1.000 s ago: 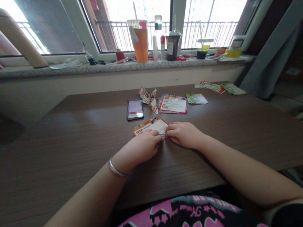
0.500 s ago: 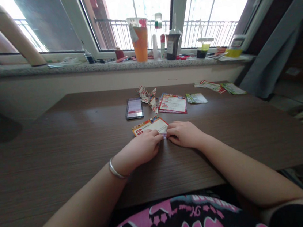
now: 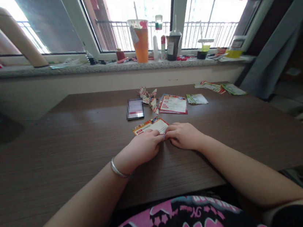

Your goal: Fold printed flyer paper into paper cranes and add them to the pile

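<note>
The left hand (image 3: 141, 148) and right hand (image 3: 183, 136) pinch a printed paper card (image 3: 150, 126), its small writing unreadable.

One camera worn on the person's head is looking forward and down, peering closely over the left hand (image 3: 140, 148) and right hand (image 3: 184, 136) on a wood-grain table (image 3: 63, 157), facing the far windowsill (image 3: 85, 72) and balcony railing (image 3: 122, 36)

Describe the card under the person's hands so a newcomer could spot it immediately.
On the brown table, find the two hands, left and right, meeting near the middle. The card pokes out from under their fingertips, printed with a red-and-orange edge. Unlike the similar flyer farther on, it is touched by both hands.
</note>
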The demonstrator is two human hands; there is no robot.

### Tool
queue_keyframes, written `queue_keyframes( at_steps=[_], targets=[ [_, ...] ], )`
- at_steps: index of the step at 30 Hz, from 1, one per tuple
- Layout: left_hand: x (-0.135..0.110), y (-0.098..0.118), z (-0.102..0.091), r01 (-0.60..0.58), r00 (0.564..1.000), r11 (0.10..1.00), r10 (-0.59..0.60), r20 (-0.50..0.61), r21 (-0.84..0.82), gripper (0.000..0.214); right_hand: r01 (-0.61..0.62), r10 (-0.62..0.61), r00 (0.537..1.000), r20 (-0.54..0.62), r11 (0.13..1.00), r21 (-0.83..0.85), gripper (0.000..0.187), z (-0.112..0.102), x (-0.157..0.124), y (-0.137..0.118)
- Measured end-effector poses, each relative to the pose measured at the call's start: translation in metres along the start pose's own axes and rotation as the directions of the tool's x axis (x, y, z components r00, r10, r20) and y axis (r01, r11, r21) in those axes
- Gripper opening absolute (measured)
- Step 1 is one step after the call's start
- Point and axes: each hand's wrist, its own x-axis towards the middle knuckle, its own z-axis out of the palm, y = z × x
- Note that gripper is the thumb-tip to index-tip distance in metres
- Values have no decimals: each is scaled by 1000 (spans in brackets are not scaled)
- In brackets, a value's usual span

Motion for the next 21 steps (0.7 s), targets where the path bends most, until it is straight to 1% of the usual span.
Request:
queue_keyframes(
  at_steps=[3,11,21],
  targets=[
    [0,-1,3,-10,1000,1000,10,-12,13,26,-31,31,999,14,1000,-1,28,-3,1,-2],
    [1,1,7,10,1000,998,-8,-23,59,26,-76,77,996,54,997,-32,28,-10,0,1],
    [-1,2,5,22,1000,997,-21,-20,70,27,-183,196,977,88,974,-136,26,-16,1,-1]
  ],
)
